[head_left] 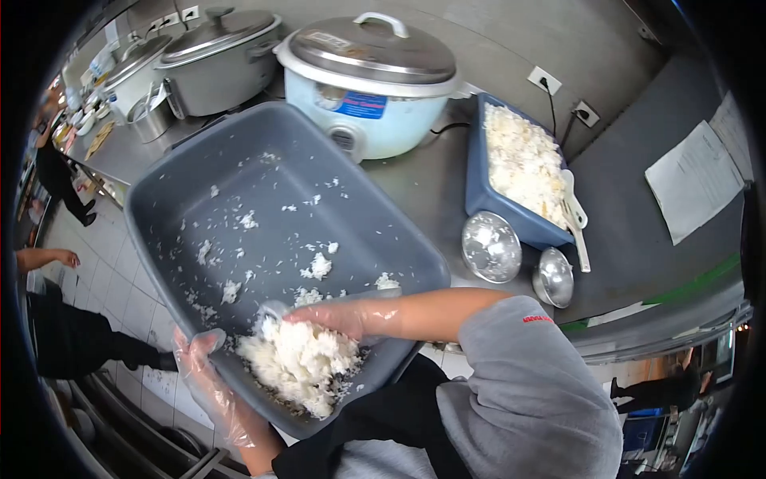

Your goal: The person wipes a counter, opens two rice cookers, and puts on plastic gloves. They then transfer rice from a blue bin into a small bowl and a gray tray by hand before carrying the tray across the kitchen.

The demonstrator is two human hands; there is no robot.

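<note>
A large grey plastic tub (263, 184) tilts toward me, with a heap of cooked white rice (299, 363) at its near end. My right hand (331, 318), in a clear plastic glove, cups the back of this heap; its fingertips are partly buried in rice. At the tub's near left rim is my left hand (199, 359), also gloved, with the thumb over the edge and the fingers along the outside. Loose grains and small clumps stick to the tub's floor and walls.
Behind the tub stands a large light-blue rice cooker (367, 88), with a grey cooker (219, 64) to its left. A blue bin of rice (523, 160) holds a white paddle (576, 215). Two metal bowls (491, 247) lie nearby. Other people (88, 335) stand at left and far right.
</note>
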